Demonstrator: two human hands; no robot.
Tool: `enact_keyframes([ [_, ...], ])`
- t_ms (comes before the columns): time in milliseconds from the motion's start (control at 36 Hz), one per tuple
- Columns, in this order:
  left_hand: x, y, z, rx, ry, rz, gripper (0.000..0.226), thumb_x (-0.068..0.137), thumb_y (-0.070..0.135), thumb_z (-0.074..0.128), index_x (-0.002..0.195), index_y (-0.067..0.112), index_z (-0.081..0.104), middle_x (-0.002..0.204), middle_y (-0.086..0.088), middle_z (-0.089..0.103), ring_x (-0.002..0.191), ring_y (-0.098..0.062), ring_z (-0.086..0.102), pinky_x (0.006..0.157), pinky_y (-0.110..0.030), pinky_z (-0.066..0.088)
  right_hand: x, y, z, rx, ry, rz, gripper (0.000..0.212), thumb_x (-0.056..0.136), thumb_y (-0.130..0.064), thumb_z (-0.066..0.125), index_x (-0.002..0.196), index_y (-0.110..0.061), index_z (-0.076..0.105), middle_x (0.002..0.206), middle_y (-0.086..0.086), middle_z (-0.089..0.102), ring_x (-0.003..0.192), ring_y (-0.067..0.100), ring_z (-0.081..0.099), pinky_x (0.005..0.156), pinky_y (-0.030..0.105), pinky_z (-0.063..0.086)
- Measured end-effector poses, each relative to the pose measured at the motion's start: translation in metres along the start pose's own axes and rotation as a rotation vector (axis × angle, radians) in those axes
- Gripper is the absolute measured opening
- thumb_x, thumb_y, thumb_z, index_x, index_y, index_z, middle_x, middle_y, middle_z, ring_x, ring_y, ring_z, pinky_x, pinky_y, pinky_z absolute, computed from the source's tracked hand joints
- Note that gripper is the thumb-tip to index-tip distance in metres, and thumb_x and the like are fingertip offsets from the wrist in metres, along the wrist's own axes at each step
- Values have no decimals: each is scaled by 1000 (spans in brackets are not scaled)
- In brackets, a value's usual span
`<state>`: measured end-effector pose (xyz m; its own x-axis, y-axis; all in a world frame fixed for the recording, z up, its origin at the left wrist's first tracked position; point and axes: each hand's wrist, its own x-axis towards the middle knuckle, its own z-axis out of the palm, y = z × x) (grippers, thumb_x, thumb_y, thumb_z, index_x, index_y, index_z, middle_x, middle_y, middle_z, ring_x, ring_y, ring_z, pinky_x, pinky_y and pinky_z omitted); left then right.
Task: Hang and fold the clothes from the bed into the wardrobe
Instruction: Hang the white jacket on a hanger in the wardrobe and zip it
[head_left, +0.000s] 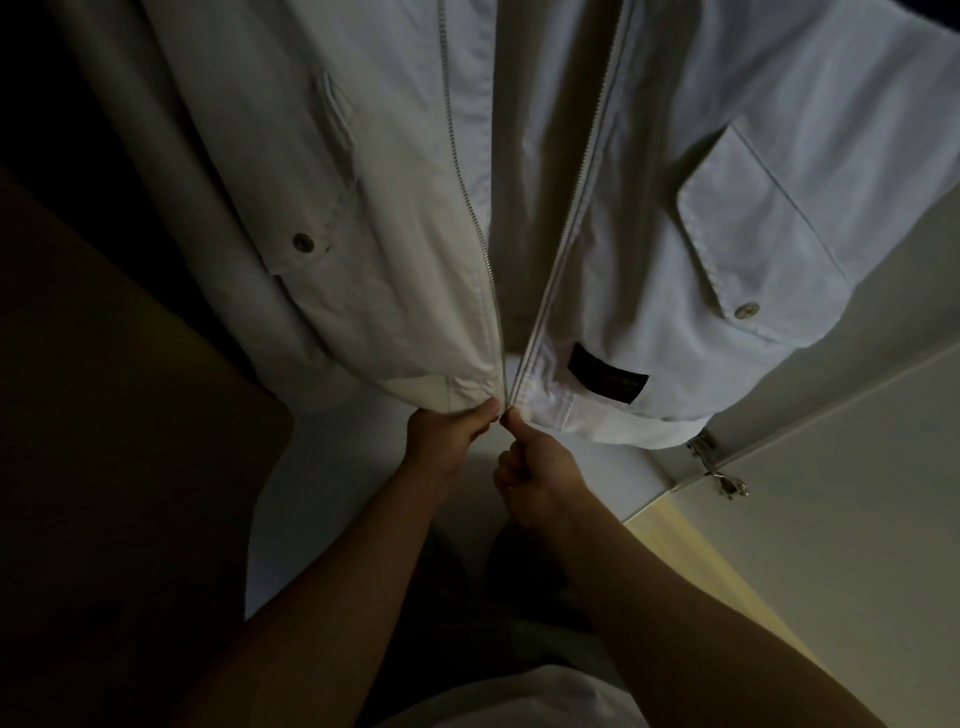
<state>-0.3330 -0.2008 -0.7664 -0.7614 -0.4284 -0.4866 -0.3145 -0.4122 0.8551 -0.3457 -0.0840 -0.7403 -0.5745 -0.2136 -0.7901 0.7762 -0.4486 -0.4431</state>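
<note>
White jacket (363, 208) is hanging in front of the person w/ its zip (567, 228) open top to bottom, and both hands are working at the bottom hem. Left hand (451, 434) is pinching the hem corner of the jacket's left front, thumb & fingers curled on the fabric right at the zip's lower end. Right hand (540, 478) is pinching the lower end of the jacket's right front, fingers curled tight. The 2 hands are sitting close together, fingertips nearly meeting under the zip. Can't tell whether the zip's two ends are joined yet.

On the jacket, a black label (608, 374) is showing just right of the zip, above the ribbed hem band. A flap pocket (758, 234) w/ a button (747, 309) is sitting further up & right of the label. Another button (302, 242) is showing on the jacket's left front.

Just below the jacket's right hem corner a metal hinge (714, 465) is sticking out, w/ the pale wardrobe door (841, 519) spreading right of it. Left of the jacket a dark brown panel (130, 415) is filling the view.
</note>
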Motion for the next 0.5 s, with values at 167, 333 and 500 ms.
enact_keyframes([
  [167, 0, -4, 2, -84, 29, -13, 36, 71, 15, 87, 102, 5, 73, 95, -10, 77, 91, -21, 75, 75, -28, 58, 0, 0, 2, 20, 16, 5, 16, 92, -19, 69, 106, -12, 66, 51, -5, 29, 41, 8, 26, 37, 24, 23],
  [333, 0, -5, 3, -128, 28, -18, 35, 71, 14, 86, 102, 5, 72, 95, -8, 77, 93, -21, 74, 77, -28, 57, -2, 1, 1, 22, 21, 4, 18, 93, -17, 67, 110, -11, 65, 51, -5, 30, 40, 8, 26, 38, 23, 23],
  [500, -3, 0, 5, -141, 31, -22, 23, 75, 8, 85, 95, 6, 74, 92, -9, 77, 92, -22, 74, 77, -29, 58, -5, 1, 4, 5, 22, 9, 17, 96, -19, 64, 111, -13, 66, 47, -5, 31, 40, 8, 25, 38, 24, 23],
])
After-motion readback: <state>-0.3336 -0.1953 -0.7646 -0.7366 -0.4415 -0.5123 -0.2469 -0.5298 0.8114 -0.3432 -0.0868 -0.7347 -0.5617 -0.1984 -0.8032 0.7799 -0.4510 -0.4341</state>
